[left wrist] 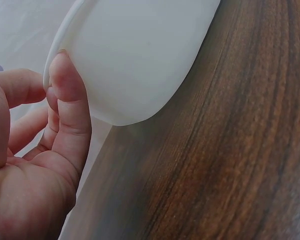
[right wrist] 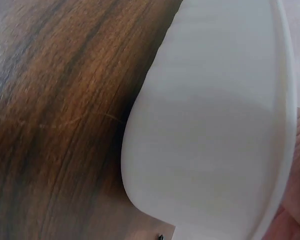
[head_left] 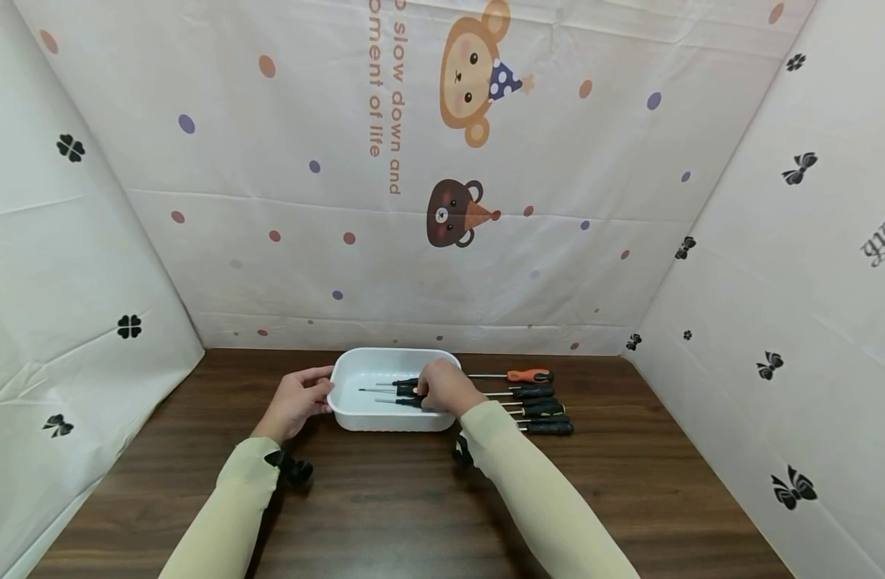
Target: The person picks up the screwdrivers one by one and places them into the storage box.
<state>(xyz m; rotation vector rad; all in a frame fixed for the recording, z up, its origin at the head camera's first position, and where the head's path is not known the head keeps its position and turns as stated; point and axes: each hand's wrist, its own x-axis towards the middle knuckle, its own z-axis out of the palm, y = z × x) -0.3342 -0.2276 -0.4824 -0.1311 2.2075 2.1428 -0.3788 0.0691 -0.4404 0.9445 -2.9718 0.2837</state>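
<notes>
A white plastic tray point(head_left: 395, 422) with rounded corners stands on the table. My left hand point(head_left: 297, 402) holds its left end; in the left wrist view the thumb and fingers pinch the rim of the tray point(left wrist: 125, 65). Several small screwdrivers with black handles point(head_left: 407, 402) lie inside, their thin shafts pointing left. Reaching over the right end of the tray, my right hand point(head_left: 449, 388) has its fingers curled down around a black screwdriver handle. From the right wrist, the tray's outer wall point(right wrist: 205, 130) hides those fingers, and only part of the hand point(right wrist: 295, 200) shows behind the rim.
Right of the tray, several larger screwdrivers lie side by side on the brown wooden table point(head_left: 384, 507), handles to the right. The farthest has an orange handle point(head_left: 530, 375); the nearest is a black one point(head_left: 551, 429). Printed white cloth point(head_left: 384, 265) rises behind and at both sides.
</notes>
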